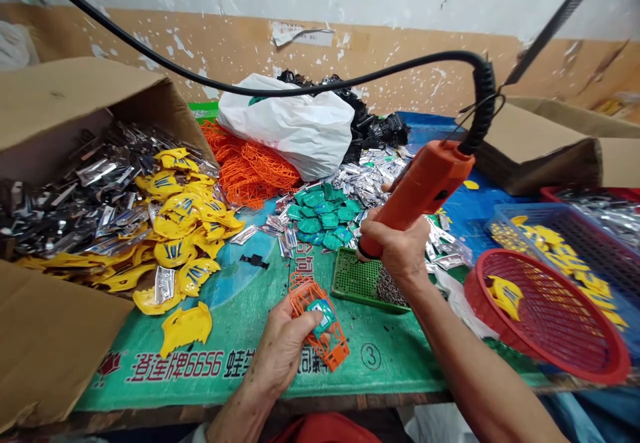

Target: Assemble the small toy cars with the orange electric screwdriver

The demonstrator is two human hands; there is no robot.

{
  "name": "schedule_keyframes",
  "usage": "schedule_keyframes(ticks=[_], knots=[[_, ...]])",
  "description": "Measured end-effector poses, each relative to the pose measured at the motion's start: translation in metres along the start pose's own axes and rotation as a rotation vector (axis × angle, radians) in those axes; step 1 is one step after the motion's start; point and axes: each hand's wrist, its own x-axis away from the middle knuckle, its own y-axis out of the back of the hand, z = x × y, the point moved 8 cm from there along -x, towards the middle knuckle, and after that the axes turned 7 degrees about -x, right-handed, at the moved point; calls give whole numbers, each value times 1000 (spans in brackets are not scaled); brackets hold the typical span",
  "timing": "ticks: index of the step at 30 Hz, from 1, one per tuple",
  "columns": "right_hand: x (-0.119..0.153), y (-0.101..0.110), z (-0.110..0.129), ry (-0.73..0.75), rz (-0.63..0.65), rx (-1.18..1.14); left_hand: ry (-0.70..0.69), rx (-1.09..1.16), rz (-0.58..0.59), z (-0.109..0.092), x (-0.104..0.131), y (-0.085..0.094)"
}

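Observation:
My left hand (pixel 280 340) grips an orange plastic frame (pixel 336 358) near the front of the table, the thumb pressed on a small green plastic piece (pixel 325 313) that sits in it. In my right hand (pixel 409 250) is an orange electric screwdriver (pixel 427 186), tilted, its black front end over a green basket (pixel 350 273) and apart from the frame. Its tip is hidden. Small screws (pixel 393 288) lie in the basket's right part. Behind the basket is a pile of green pieces (pixel 325 213).
At left, an open cardboard box (pixel 45 323) spills yellow parts (pixel 185 330) and silvery ones. Orange frames (pixel 255 176) lie beside a white bag (pixel 290 126). A red round basket (pixel 550 356) stands right. The black cord (pixel 300 90) crosses overhead; a spring (pixel 555 23) holds the screwdriver.

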Motion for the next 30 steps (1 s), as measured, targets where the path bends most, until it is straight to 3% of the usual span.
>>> schedule_keyframes(ticks=[21, 30], knots=[[5, -6, 3, 15, 54, -12, 10, -7, 8, 2, 0, 0], [0, 4, 6, 22, 11, -54, 6, 0, 49, 5, -1, -1]])
